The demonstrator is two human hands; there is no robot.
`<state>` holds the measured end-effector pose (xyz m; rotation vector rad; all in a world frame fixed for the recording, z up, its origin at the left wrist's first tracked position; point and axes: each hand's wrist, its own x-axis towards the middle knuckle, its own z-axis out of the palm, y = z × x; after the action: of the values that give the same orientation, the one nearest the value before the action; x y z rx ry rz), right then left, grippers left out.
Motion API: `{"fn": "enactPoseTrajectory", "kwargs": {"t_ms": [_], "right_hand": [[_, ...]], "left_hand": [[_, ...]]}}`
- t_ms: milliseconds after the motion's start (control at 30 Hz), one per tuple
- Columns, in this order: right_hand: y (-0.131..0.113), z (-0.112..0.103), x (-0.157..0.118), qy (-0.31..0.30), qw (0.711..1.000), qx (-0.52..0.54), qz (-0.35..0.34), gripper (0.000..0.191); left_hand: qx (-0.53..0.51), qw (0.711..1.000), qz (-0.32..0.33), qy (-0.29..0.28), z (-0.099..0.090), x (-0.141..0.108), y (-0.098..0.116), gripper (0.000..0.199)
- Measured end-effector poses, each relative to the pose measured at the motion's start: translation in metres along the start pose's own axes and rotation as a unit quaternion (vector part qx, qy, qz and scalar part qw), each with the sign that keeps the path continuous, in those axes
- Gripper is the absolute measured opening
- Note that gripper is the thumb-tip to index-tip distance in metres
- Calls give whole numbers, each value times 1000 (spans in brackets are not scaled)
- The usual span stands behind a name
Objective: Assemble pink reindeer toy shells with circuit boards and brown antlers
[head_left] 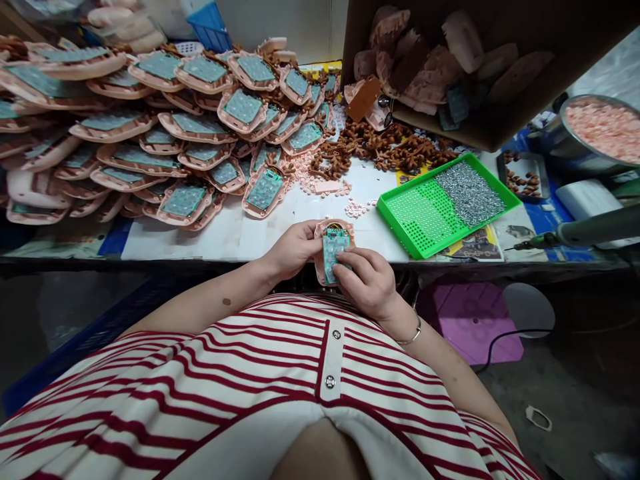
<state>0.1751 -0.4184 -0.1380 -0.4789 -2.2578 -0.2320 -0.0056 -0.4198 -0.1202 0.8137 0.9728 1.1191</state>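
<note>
A pink plastic shell [321, 272] with a green circuit board [332, 257] inside is held upright at the table's front edge. My left hand [296, 248] grips the shell's left side, fingers closed on its edge. Against the board's right side rest the bent fingers of my right hand [367, 279], touching its surface; whether they pinch anything small is hidden. Thin wires show at the shell's top. Just beyond, a similar shell with a board [265, 191] lies on the white table surface [210, 241].
Piled shells with boards [197, 127] cover the left. Brown parts [370, 147] and small pink pieces [357, 209] lie mid-table. At right are a green tray [393, 227] of screws, a cardboard box [505, 100] of shells, a metal bowl [563, 137] and an electric screwdriver [590, 230].
</note>
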Motion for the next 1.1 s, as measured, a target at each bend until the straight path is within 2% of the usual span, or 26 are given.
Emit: {"fn": "enactPoseTrajectory", "kwargs": {"t_ms": [100,200,333,433,533,633,700,800,867,967,1100], "right_hand": [[-1,2,-1,6,1000,3,2,11],[-1,2,-2,8,1000,6,1,10],[0,1,-1,-24,1000,18,2,15],[1,2,2,-25,999,17,-11,15],[1,5,4,-24,999,16,-28,16],[1,7,5,-52,998,33,-33,28],[1,8,4,-65,996,52,-28,37],[1,7,4,-71,996,52,19,57],[1,6,6,-112,990,38,75,71],[0,7,11,-175,975,30,132,80],[2,9,13,-146,976,18,158,82]], "left_hand": [[5,1000,1,-8,-6,0,-1,35],[-20,998,-21,-54,-17,-1,1,37],[-80,989,-69,-102,-30,-3,4,39],[-72,991,-68,-87,-30,-3,4,28],[-39,995,-72,-62,-27,-1,1,31],[-26,995,-73,-55,-26,0,0,39],[-20,996,-68,-52,-26,0,1,37],[-18,997,-62,-50,-27,1,2,34],[-17,997,-55,-44,-26,2,3,34],[-17,998,-45,-31,-22,4,3,30],[-48,997,-53,-40,-15,2,2,32]]}}
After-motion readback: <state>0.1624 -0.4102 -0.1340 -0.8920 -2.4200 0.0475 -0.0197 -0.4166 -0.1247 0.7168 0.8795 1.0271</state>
